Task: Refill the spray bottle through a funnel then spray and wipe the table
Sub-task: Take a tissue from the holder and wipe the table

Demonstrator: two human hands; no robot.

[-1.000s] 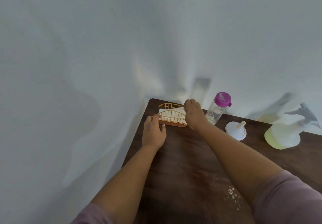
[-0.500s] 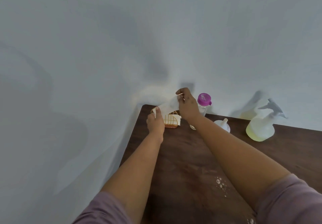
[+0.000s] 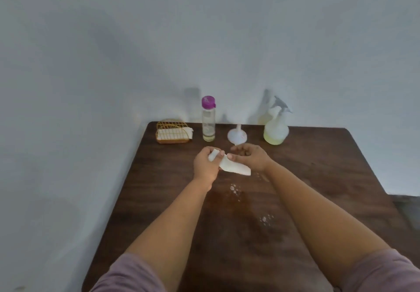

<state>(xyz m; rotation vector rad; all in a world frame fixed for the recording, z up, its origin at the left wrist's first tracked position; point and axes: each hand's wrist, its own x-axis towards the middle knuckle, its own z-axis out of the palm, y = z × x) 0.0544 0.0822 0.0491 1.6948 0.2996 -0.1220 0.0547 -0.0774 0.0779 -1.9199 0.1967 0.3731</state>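
Head view: we hold a white napkin (image 3: 231,166) over the counter (image 3: 318,178), our left hand (image 3: 205,166) gripping one end, our right hand (image 3: 250,158) pinching its top edge. Behind our hands, along the wall, stand the spray bottle (image 3: 275,130) with yellowish liquid, an upturned white funnel (image 3: 237,135), a purple-capped clear bottle (image 3: 208,120) and a wire napkin holder (image 3: 172,132). Droplets (image 3: 235,189) speckle the counter near us.

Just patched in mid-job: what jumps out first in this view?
Both hands meet over the middle of the dark wooden table: the left hand grips a white tissue and the right hand pinches its edge. Foamy droplets lie just in front of them. Along the wall stand a tissue holder, purple-capped bottle, funnel and spray bottle.
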